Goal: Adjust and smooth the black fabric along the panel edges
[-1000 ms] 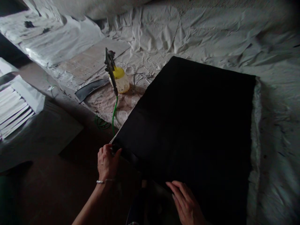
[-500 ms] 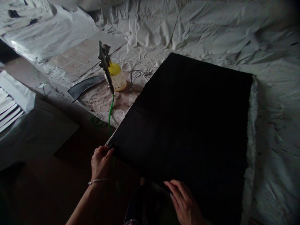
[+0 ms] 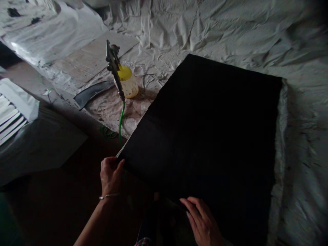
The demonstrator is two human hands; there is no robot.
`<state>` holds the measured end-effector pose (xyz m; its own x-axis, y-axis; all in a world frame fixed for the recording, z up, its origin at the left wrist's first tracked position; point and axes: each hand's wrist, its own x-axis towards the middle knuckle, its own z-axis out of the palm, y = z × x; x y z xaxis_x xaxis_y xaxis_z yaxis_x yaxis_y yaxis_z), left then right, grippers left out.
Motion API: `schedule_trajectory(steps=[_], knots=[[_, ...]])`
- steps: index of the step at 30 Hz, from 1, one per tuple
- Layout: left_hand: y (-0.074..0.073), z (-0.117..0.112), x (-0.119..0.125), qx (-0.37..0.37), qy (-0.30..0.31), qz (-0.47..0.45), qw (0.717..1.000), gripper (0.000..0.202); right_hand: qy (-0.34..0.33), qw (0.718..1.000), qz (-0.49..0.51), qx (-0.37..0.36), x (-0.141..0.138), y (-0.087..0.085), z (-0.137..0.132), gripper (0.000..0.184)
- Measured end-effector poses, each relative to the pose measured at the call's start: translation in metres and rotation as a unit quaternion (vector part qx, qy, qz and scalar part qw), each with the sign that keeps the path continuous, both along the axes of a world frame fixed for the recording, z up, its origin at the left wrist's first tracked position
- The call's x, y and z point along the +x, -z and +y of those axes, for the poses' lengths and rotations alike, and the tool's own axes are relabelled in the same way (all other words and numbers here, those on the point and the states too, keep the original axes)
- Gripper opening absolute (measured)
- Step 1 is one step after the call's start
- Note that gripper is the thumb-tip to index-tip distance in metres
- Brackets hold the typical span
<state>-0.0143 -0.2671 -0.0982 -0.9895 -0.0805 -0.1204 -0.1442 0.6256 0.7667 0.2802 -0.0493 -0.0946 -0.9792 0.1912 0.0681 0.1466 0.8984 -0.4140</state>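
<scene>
A large black sheet (image 3: 217, 130) lies over the covered table, its left edge slightly rough and its surface too dark to show what it is made of. My left hand (image 3: 111, 174), with a bracelet on the wrist, pinches the sheet's near left corner between thumb and fingers. At the near edge, farther right, my right hand (image 3: 202, 218) holds the sheet with its fingers close together. Part of the right thumb's contact is lost in the dark. Pale material (image 3: 280, 126) shows along the sheet's right edge.
A spray gun (image 3: 114, 68) with a yellow-topped cup (image 3: 130, 85) stands left of the sheet, joined to a green hose (image 3: 121, 123). Beside it lies a curved dark strip (image 3: 92, 94). Wrinkled pale covering (image 3: 169, 37) spreads behind. White slats (image 3: 10, 119) are at far left.
The sheet's far right corner has shifted a little rightward in view, and its far edge sits slightly higher. Both hands keep nearly the same hold.
</scene>
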Motion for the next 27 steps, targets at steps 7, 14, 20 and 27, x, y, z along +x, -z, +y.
schedule_trajectory(steps=[7, 14, 20, 27], knots=[[-0.004, 0.001, 0.001, 0.069, -0.052, -0.028, 0.996, 0.051, -0.009, 1.0, 0.001, 0.0, 0.003, 0.003, 0.0, 0.04], [-0.002, 0.006, -0.006, 0.271, -0.092, -0.145, 0.947, 0.062, -0.008, 1.0, -0.009, 0.008, 0.001, -0.002, -0.002, 0.039], [0.002, 0.003, -0.016, 0.362, -0.129, -0.203, 0.9, 0.056, -0.013, 1.0, -0.012, -0.009, -0.002, -0.002, -0.001, 0.043], [-0.005, 0.002, -0.015, 0.371, -0.127, -0.232, 0.89, 0.034, 0.009, 0.997, -0.054, -0.057, -0.001, -0.008, -0.005, 0.05]])
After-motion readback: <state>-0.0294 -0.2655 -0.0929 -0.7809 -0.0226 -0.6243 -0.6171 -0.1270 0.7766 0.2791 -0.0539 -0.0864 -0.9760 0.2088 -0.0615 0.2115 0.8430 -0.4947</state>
